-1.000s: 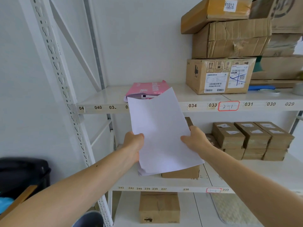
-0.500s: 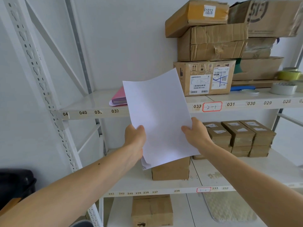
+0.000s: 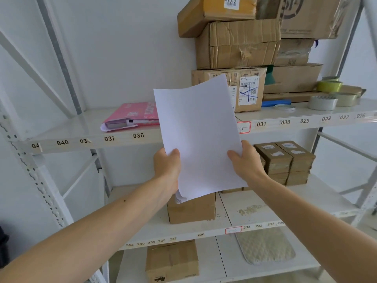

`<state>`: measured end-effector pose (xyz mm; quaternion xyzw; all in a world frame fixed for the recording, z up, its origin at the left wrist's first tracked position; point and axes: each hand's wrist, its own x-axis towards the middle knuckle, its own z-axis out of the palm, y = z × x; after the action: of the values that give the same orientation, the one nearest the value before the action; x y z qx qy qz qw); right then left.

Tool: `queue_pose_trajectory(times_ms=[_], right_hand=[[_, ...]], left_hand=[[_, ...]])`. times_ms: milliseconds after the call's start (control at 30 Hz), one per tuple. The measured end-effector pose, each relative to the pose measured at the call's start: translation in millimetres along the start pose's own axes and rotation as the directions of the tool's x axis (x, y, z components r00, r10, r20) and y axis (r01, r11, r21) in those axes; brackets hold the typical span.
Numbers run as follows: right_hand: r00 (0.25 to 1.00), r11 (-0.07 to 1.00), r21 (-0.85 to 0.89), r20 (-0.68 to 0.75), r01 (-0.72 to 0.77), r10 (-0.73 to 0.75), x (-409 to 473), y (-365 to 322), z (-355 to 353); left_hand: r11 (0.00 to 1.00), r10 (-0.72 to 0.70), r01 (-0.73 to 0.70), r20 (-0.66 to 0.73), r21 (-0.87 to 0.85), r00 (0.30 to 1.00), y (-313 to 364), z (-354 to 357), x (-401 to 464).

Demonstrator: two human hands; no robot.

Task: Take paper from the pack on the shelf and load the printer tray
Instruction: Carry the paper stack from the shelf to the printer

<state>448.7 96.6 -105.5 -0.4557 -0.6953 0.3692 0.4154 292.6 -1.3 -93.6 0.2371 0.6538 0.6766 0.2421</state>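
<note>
A thin stack of white paper (image 3: 199,131) stands upright in front of the shelves, tilted slightly left. My left hand (image 3: 167,170) grips its lower left edge and my right hand (image 3: 245,160) grips its lower right edge. The pink paper pack (image 3: 132,115) lies flat on the upper white shelf (image 3: 81,129), behind and to the left of the sheets, with its open end toward me. No printer or tray is in view.
Stacked cardboard boxes (image 3: 236,43) fill the upper shelf's right side, with tape rolls (image 3: 324,99) beside them. Small brown boxes (image 3: 285,160) and one carton (image 3: 191,209) sit on the middle shelf. The white upright post (image 3: 30,160) stands at left.
The sheets have come away from the pink pack, up and to the right, and my view has turned right. Both hands keep their hold.
</note>
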Motion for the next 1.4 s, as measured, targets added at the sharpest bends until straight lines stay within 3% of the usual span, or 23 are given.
queue_pose_trajectory(times_ms=[433,733,1067,1400], right_hand=[[0.973,0.996,0.014,-0.211,-0.089,0.090,0,63,-34],[0.897,0.980,0.005,-0.402,-0.200,0.185,-1,100,-46],[0.793,0.952,0.035,-0.545,-0.303,0.272,-19,150,-79],[0.710,0.925,0.026,-0.632,-0.380,0.310,-26,208,-153]], left_hand=[[0.989,0.111,-0.125,0.157,0.080,0.981,-43,73,8],[0.965,0.211,-0.252,0.355,0.073,0.911,-71,119,21],[0.941,0.225,-0.324,0.542,0.093,0.809,-104,177,2],[0.959,0.105,-0.254,0.680,0.122,0.726,-130,269,-35]])
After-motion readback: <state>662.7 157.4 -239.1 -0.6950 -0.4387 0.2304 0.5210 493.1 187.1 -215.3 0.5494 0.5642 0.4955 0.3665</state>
